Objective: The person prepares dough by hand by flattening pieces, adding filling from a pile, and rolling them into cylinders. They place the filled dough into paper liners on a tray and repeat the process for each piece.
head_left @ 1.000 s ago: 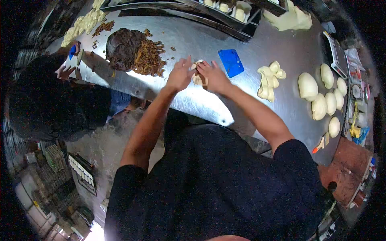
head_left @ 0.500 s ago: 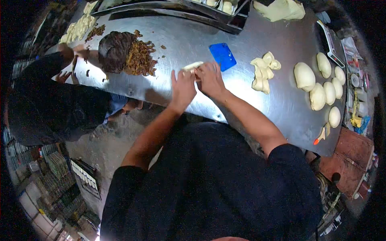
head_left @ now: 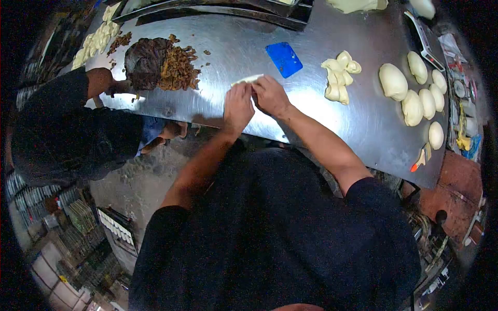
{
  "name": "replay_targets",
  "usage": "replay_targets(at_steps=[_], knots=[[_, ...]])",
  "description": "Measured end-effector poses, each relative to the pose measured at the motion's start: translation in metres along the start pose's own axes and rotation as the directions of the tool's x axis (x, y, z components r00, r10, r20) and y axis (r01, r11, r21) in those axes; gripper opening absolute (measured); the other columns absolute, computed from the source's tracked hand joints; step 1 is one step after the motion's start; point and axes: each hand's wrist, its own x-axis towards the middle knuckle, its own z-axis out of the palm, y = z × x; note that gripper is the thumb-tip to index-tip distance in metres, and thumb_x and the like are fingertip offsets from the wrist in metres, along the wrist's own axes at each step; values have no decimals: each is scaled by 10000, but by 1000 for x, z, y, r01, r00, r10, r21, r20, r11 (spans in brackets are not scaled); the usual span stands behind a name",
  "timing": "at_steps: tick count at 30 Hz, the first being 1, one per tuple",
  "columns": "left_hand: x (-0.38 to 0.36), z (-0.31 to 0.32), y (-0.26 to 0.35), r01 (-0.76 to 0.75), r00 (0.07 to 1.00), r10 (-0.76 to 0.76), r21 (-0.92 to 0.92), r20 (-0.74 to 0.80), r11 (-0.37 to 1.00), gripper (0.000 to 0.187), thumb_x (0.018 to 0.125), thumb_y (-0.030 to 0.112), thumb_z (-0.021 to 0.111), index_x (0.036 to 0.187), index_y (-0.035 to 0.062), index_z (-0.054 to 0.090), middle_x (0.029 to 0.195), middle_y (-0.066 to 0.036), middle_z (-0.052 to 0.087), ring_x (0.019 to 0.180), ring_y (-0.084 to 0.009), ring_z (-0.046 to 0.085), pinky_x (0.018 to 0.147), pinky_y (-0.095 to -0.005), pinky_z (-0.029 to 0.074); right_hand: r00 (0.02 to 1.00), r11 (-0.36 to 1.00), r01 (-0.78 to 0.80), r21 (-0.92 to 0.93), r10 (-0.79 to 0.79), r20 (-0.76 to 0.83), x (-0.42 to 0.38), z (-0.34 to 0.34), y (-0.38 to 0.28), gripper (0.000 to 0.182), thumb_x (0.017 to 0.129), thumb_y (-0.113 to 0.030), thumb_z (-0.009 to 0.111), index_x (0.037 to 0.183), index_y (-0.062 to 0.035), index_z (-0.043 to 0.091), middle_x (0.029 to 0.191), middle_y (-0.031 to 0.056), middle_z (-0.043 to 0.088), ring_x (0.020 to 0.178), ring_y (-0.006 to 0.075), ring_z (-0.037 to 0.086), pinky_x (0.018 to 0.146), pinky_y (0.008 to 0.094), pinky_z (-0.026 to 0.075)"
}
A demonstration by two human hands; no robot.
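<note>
A flat, pale piece of dough (head_left: pixel 248 80) lies on the steel table, mostly covered by my fingers. My left hand (head_left: pixel 238 108) presses on its near left side with the fingers together and bent. Close beside it, my right hand (head_left: pixel 270 96) has its fingers curled over the right end of the dough. The thumbs and the dough's near edge are hidden under the hands. Just beyond my right hand, a blue dough scraper (head_left: pixel 284 59) lies flat. Several small dough pieces (head_left: pixel 340 78) sit in a cluster to the right.
Several dough balls (head_left: pixel 393 82) stand at the right, beside a scale (head_left: pixel 425 44) and a brush (head_left: pixel 421 157). Dark brown chopped filling (head_left: pixel 179 65) is heaped at the left, where a co-worker's arm (head_left: pixel 101 83) reaches in. Metal trays (head_left: pixel 218 13) line the far edge.
Both hands have drawn together and closed more over the dough. The co-worker's arm has shifted right, towards the filling. The whole view has tilted slightly.
</note>
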Motion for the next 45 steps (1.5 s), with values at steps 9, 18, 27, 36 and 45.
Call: replay_targets(at_steps=[9,18,27,36,45], knots=[[-2,-1,3,-69,995,63,-69,-79,995,382,735,33,622,1110,-35,652,1092,-185,602,1045,-336,573,875,-443,459,997,998,52,-24,-53,-56,3,-8,-11,54,759,-55,655,742,-42,605,793,95,562,821,296,568,736,399,498],[-10,-12,15,114,993,-117,-321,9,940,364,738,-16,600,1097,-58,644,1035,-175,588,950,-350,568,811,-466,468,994,996,92,-7,-93,-66,-2,-17,-16,70,675,-61,670,716,-42,617,779,110,565,783,291,569,722,386,488],[4,-29,-3,275,954,-294,-222,-59,936,38,740,47,637,753,46,673,727,-129,643,626,-316,622,611,-395,519,996,988,-94,-121,93,-18,59,16,-22,284,725,-251,676,888,-20,654,979,109,619,991,304,602,836,398,507],[119,22,88,336,823,117,-642,556,689,173,795,89,645,932,20,724,899,-182,710,848,-312,707,734,-365,555,921,966,-194,-171,239,307,30,21,-19,555,961,-440,470,1391,-91,520,1508,94,435,1471,320,243,1152,611,165],[129,106,200,142,870,-7,-237,494,961,520,774,317,764,1127,-19,582,1062,-226,663,945,-364,662,841,-444,526,962,962,-221,-157,242,129,-31,59,-24,603,915,-460,540,1359,-52,533,1460,85,483,1419,362,322,1117,596,237]])
